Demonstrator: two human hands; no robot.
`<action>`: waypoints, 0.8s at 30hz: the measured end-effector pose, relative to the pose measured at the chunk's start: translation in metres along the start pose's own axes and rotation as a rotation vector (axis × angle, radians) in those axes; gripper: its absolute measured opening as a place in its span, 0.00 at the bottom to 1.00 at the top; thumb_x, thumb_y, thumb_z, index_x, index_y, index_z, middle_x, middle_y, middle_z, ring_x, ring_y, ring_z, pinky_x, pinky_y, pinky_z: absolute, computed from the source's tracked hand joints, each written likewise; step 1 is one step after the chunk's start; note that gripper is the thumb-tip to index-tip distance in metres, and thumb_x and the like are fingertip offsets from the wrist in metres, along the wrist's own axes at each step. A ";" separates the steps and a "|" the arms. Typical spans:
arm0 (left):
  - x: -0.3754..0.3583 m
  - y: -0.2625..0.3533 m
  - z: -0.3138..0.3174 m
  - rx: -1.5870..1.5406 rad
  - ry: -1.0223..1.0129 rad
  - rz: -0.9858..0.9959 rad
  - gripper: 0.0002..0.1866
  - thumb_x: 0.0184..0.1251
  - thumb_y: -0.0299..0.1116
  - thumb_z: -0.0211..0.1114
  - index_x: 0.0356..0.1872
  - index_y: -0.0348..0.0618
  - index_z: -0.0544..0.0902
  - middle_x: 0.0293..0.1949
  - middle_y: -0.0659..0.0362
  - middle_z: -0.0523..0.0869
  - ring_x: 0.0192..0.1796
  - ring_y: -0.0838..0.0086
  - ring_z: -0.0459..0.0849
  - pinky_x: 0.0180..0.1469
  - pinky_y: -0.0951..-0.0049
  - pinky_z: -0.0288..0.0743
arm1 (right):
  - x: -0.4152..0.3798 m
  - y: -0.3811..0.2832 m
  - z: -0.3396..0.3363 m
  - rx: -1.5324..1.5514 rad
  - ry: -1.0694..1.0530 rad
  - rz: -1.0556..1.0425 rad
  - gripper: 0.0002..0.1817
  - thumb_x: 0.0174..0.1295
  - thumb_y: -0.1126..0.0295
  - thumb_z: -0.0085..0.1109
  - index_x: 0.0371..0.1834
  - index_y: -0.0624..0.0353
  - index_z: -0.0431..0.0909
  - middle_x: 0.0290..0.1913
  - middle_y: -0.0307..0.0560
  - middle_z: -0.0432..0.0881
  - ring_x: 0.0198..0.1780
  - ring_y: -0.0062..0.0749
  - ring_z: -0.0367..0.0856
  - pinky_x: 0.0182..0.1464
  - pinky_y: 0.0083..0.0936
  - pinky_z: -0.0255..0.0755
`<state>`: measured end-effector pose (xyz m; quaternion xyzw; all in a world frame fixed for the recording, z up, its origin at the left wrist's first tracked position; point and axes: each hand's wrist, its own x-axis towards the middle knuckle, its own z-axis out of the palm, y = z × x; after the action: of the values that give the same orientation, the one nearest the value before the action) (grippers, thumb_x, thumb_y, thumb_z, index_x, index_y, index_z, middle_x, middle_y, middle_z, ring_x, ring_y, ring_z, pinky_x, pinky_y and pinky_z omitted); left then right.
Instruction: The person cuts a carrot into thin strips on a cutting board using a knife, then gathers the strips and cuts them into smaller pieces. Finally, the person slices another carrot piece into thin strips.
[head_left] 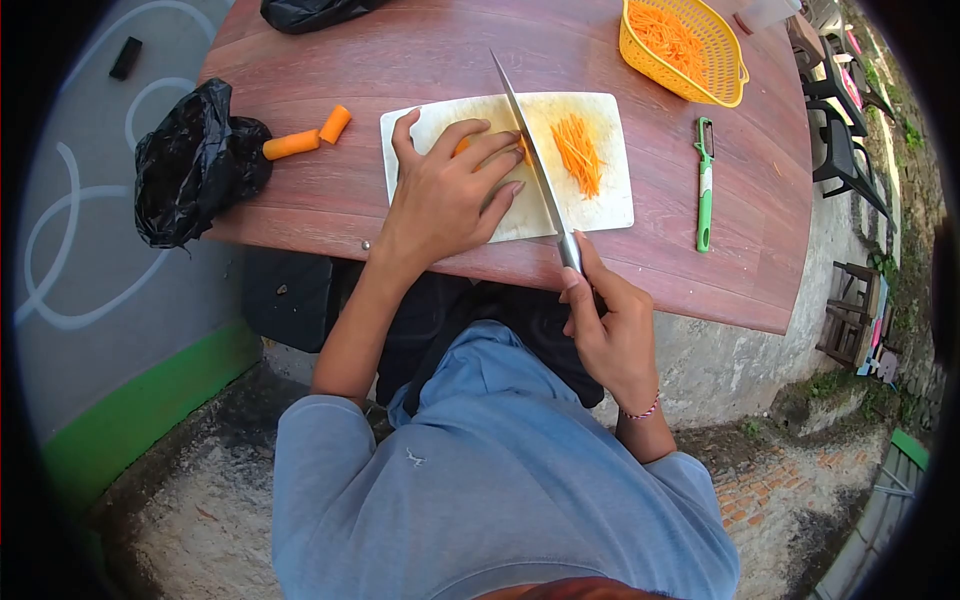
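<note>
On a white cutting board (607,215) with orange stains, my left hand (450,180) presses down over a piece of carrot (462,146), mostly hidden beneath the fingers. My right hand (612,325) grips the handle of a large kitchen knife (540,165). Its long blade slants across the board, right beside my left fingertips, with the tip pointing away from me. To the right of the blade lies a small pile of carrot strips (577,155).
Two carrot pieces (291,145) lie left of the board by a black plastic bag (195,165). A green peeler (705,190) rests to the right. A yellow basket (735,75) of shredded carrot (665,40) stands at the back right. Another black bag (310,12) is at the far edge.
</note>
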<state>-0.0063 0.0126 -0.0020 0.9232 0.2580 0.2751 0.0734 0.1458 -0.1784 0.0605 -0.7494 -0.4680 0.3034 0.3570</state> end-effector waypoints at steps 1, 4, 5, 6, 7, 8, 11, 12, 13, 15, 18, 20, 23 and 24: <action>0.000 0.000 0.000 -0.002 -0.001 0.000 0.15 0.75 0.43 0.72 0.56 0.53 0.94 0.62 0.67 0.92 0.70 0.67 0.84 0.79 0.30 0.46 | 0.000 0.000 0.000 -0.001 0.000 0.002 0.22 0.80 0.70 0.63 0.72 0.68 0.82 0.34 0.65 0.86 0.33 0.53 0.89 0.40 0.39 0.80; 0.000 0.000 0.000 -0.001 0.002 0.000 0.15 0.75 0.44 0.72 0.56 0.53 0.94 0.61 0.67 0.92 0.70 0.67 0.84 0.79 0.30 0.46 | 0.009 -0.003 0.000 -0.030 -0.014 -0.013 0.22 0.80 0.70 0.63 0.72 0.68 0.82 0.34 0.65 0.86 0.33 0.56 0.88 0.41 0.40 0.80; 0.000 0.000 0.000 0.001 0.005 0.002 0.15 0.74 0.44 0.72 0.56 0.53 0.94 0.61 0.67 0.92 0.70 0.67 0.84 0.79 0.30 0.46 | 0.015 -0.003 0.002 -0.047 -0.022 -0.011 0.21 0.80 0.69 0.63 0.71 0.68 0.81 0.34 0.66 0.86 0.34 0.58 0.89 0.41 0.42 0.80; 0.000 0.000 0.000 0.002 0.008 0.005 0.15 0.74 0.44 0.72 0.56 0.53 0.94 0.61 0.67 0.92 0.70 0.67 0.84 0.79 0.31 0.46 | 0.022 -0.004 0.003 -0.064 -0.030 -0.009 0.21 0.80 0.69 0.62 0.71 0.68 0.81 0.35 0.67 0.86 0.36 0.61 0.89 0.41 0.44 0.81; 0.000 0.000 0.000 0.002 0.007 0.006 0.15 0.74 0.44 0.72 0.56 0.53 0.94 0.61 0.67 0.92 0.70 0.67 0.84 0.79 0.31 0.46 | 0.029 -0.004 0.006 -0.064 -0.029 -0.008 0.21 0.80 0.69 0.62 0.71 0.68 0.81 0.35 0.67 0.86 0.36 0.61 0.89 0.41 0.44 0.81; 0.000 0.001 0.000 0.005 0.009 0.007 0.15 0.74 0.44 0.72 0.56 0.53 0.94 0.60 0.67 0.93 0.70 0.67 0.84 0.79 0.31 0.46 | 0.036 -0.005 0.010 -0.065 -0.002 -0.064 0.20 0.81 0.69 0.61 0.70 0.69 0.81 0.36 0.69 0.86 0.37 0.63 0.90 0.41 0.46 0.80; 0.000 0.000 -0.001 0.008 0.015 0.009 0.15 0.74 0.44 0.72 0.56 0.52 0.94 0.60 0.67 0.93 0.69 0.67 0.84 0.79 0.31 0.46 | 0.055 -0.009 0.014 -0.083 0.046 -0.163 0.20 0.82 0.68 0.60 0.69 0.69 0.81 0.37 0.71 0.87 0.39 0.67 0.90 0.41 0.50 0.80; 0.000 0.000 -0.001 0.005 0.019 0.009 0.15 0.74 0.44 0.72 0.56 0.52 0.94 0.59 0.67 0.93 0.69 0.67 0.84 0.79 0.31 0.47 | 0.058 -0.010 0.014 -0.104 0.067 -0.204 0.19 0.82 0.68 0.60 0.69 0.69 0.81 0.38 0.72 0.87 0.40 0.69 0.89 0.42 0.52 0.80; 0.000 0.001 0.000 0.005 0.021 0.010 0.15 0.74 0.44 0.72 0.56 0.52 0.94 0.59 0.67 0.93 0.69 0.67 0.84 0.79 0.31 0.47 | 0.058 -0.010 0.014 -0.105 0.068 -0.205 0.19 0.82 0.68 0.60 0.69 0.69 0.81 0.38 0.72 0.87 0.40 0.69 0.89 0.42 0.52 0.80; 0.000 0.001 0.000 0.001 0.023 0.007 0.15 0.74 0.43 0.72 0.56 0.52 0.94 0.60 0.66 0.93 0.69 0.67 0.84 0.79 0.31 0.46 | 0.058 -0.010 0.013 -0.115 0.059 -0.185 0.20 0.82 0.67 0.59 0.70 0.68 0.80 0.37 0.72 0.87 0.40 0.69 0.89 0.41 0.53 0.80; -0.001 0.000 0.000 -0.002 0.022 0.008 0.15 0.74 0.43 0.72 0.56 0.52 0.94 0.60 0.66 0.93 0.70 0.67 0.84 0.79 0.32 0.46 | 0.042 -0.012 0.009 -0.164 0.027 -0.131 0.20 0.82 0.68 0.59 0.71 0.67 0.79 0.37 0.71 0.86 0.40 0.69 0.88 0.41 0.52 0.79; -0.001 0.000 0.000 -0.006 0.026 0.005 0.15 0.74 0.43 0.72 0.56 0.52 0.94 0.59 0.66 0.93 0.70 0.67 0.84 0.79 0.32 0.46 | 0.030 -0.006 0.007 -0.140 0.019 -0.099 0.20 0.82 0.68 0.59 0.72 0.67 0.79 0.37 0.70 0.86 0.39 0.68 0.88 0.42 0.50 0.79; -0.001 0.000 0.001 -0.008 0.030 0.002 0.15 0.74 0.43 0.72 0.55 0.52 0.94 0.59 0.66 0.94 0.70 0.68 0.84 0.79 0.32 0.46 | 0.017 -0.001 -0.001 -0.103 -0.002 -0.032 0.21 0.82 0.69 0.60 0.73 0.66 0.79 0.37 0.68 0.86 0.38 0.63 0.88 0.42 0.45 0.80; -0.001 0.000 0.001 -0.004 0.032 0.003 0.15 0.74 0.43 0.72 0.55 0.52 0.95 0.59 0.66 0.94 0.70 0.68 0.84 0.79 0.31 0.46 | 0.013 0.000 -0.003 -0.089 -0.014 0.002 0.21 0.82 0.70 0.60 0.74 0.66 0.79 0.37 0.67 0.86 0.37 0.60 0.89 0.43 0.43 0.80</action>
<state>-0.0067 0.0121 -0.0034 0.9189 0.2573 0.2905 0.0708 0.1532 -0.1670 0.0612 -0.7629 -0.4827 0.2879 0.3196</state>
